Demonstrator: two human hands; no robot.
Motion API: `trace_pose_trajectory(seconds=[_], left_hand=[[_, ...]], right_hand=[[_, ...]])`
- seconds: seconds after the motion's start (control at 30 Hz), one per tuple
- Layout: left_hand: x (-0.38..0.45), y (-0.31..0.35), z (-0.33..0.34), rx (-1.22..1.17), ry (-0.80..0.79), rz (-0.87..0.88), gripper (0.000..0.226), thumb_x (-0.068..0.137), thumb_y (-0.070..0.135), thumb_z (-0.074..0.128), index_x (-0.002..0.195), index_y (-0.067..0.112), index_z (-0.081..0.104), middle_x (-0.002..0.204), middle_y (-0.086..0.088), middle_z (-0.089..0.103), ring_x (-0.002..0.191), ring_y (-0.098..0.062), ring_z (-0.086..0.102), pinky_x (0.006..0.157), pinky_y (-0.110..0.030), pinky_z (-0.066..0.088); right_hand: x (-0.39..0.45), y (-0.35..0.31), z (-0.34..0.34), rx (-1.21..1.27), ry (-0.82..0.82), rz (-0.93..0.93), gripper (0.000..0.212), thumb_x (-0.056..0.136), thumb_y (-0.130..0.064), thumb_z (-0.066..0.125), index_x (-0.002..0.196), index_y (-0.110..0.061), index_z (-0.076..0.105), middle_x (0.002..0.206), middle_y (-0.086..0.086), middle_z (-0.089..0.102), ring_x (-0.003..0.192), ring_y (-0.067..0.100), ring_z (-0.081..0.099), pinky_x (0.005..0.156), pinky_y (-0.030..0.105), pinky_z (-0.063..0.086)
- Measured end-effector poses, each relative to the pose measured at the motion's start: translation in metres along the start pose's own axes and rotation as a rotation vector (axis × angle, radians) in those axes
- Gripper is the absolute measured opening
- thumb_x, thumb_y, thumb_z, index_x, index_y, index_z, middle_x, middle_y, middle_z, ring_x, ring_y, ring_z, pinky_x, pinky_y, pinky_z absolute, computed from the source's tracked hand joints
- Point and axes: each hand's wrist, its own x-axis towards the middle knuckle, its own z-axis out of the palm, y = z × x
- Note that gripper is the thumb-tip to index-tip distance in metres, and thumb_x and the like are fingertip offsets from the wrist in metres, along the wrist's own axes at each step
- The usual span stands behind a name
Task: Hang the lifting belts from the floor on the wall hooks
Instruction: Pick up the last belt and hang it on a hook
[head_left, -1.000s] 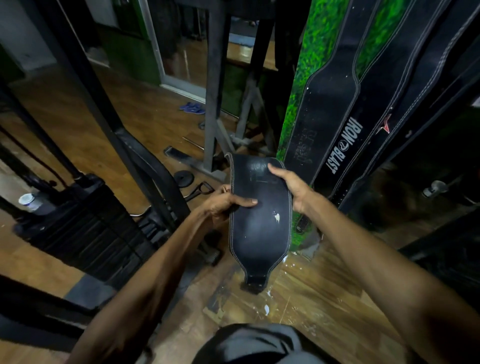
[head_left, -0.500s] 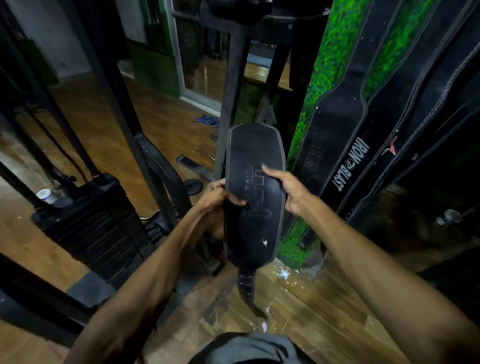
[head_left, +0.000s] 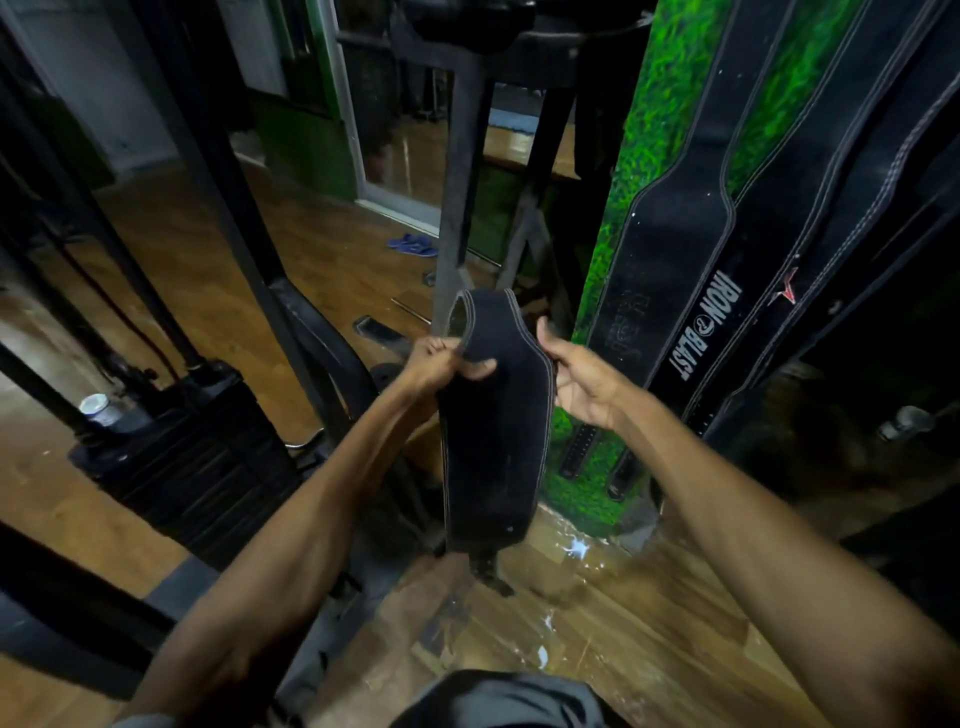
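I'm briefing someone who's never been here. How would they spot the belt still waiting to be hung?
Find the green wall on the right, where the hung belts dangle, one lettered IRON BLAST. Left of them, the black belt sits between the left hand and right hand, folded over on top, no lettering showing.

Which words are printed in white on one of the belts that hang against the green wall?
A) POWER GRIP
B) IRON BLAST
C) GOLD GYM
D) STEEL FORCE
B: the hanging belt against the green wall, just right of the right hand, carries white letters that read IRON BLAST along its length.
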Motion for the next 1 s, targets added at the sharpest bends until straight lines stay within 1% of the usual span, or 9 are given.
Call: trace_pose_trajectory(seconds=[0.1,0.23,0.33,0.43,0.5,0.57,0.63,0.77,1.0], left_hand=[[-0.009,-0.021,0.011,0.039,-0.048,0.023,0.025,0.072,-0.012,0.078,0.086,0.009,0.081,0.086,-0.009,0.079,0.078,-0.016,0.072,0.071,-0.030,0.060],[-0.008,-0.035,0.006,-0.011,-0.040,-0.042,0.031,0.074,-0.010,0.079,0.104,-0.008,0.075,0.109,-0.028,0.073,0.095,-0.030,0.070,0.097,-0.053,0.055],[-0.010,-0.038,-0.002,-0.024,-0.114,-0.099,0.032,0.081,-0.002,0.077,0.112,-0.010,0.071,0.117,-0.027,0.071,0.103,-0.032,0.069,0.101,-0.050,0.054],[-0.013,-0.027,0.003,-0.344,-0.151,-0.197,0.044,0.084,0.029,0.072,0.119,0.003,0.069,0.118,-0.016,0.072,0.107,-0.026,0.070,0.086,-0.032,0.061],[-0.008,-0.013,0.005,-0.533,-0.170,-0.243,0.060,0.081,0.041,0.074,0.130,0.007,0.065,0.130,-0.014,0.068,0.114,-0.023,0.069,0.094,-0.032,0.059],[-0.004,-0.001,0.006,-0.569,-0.166,-0.234,0.058,0.086,0.021,0.074,0.138,0.000,0.058,0.137,-0.019,0.062,0.111,-0.026,0.070,0.095,-0.038,0.059],[-0.004,0.007,0.008,-0.488,-0.146,-0.182,0.047,0.088,-0.004,0.063,0.134,-0.008,0.056,0.119,-0.022,0.068,0.093,-0.026,0.074,0.075,-0.033,0.063],[-0.005,0.002,0.017,-0.329,-0.069,-0.071,0.047,0.081,-0.024,0.055,0.126,-0.011,0.061,0.092,-0.013,0.076,0.082,-0.021,0.075,0.067,-0.026,0.060],[-0.013,-0.004,0.026,-0.156,-0.082,0.024,0.046,0.079,-0.022,0.063,0.125,-0.014,0.063,0.097,-0.018,0.075,0.080,-0.018,0.074,0.070,-0.026,0.060]], right_hand=[[0.006,-0.025,0.007,0.039,0.004,0.003,0.049,0.096,-0.055,0.055,0.123,-0.015,0.067,0.093,0.004,0.078,0.083,0.016,0.075,0.073,0.033,0.062],[0.018,-0.028,0.017,0.064,0.088,0.039,0.023,0.095,-0.036,0.067,0.088,-0.015,0.069,0.069,-0.001,0.075,0.061,0.012,0.070,0.063,0.027,0.058],[0.019,-0.019,0.020,0.118,0.053,0.086,0.011,0.095,-0.013,0.067,0.084,-0.011,0.069,0.061,0.000,0.072,0.051,0.009,0.067,0.055,0.023,0.057],[0.018,-0.007,0.017,0.159,0.029,0.036,0.011,0.088,-0.004,0.070,0.097,-0.008,0.073,0.083,0.004,0.076,0.074,0.013,0.070,0.083,0.028,0.056],[0.016,0.000,0.014,0.171,-0.007,0.014,0.031,0.082,-0.001,0.073,0.112,-0.008,0.071,0.101,0.008,0.074,0.094,0.018,0.068,0.101,0.036,0.050],[0.010,0.004,0.012,0.151,-0.028,0.042,0.045,0.078,-0.003,0.075,0.122,-0.008,0.067,0.105,0.008,0.071,0.096,0.020,0.066,0.094,0.035,0.052],[0.006,0.006,0.014,0.085,-0.018,0.053,0.042,0.083,-0.016,0.075,0.124,-0.011,0.066,0.112,0.008,0.070,0.102,0.020,0.064,0.091,0.034,0.051],[0.018,0.002,0.016,-0.021,0.057,0.030,0.096,0.065,-0.070,0.082,0.145,-0.026,0.054,0.160,0.012,0.039,0.151,0.031,0.031,0.121,0.057,0.024],[0.016,-0.035,0.026,-0.009,0.117,-0.204,0.023,0.091,-0.006,0.070,0.114,-0.005,0.067,0.109,0.014,0.071,0.102,0.023,0.066,0.108,0.047,0.050]])
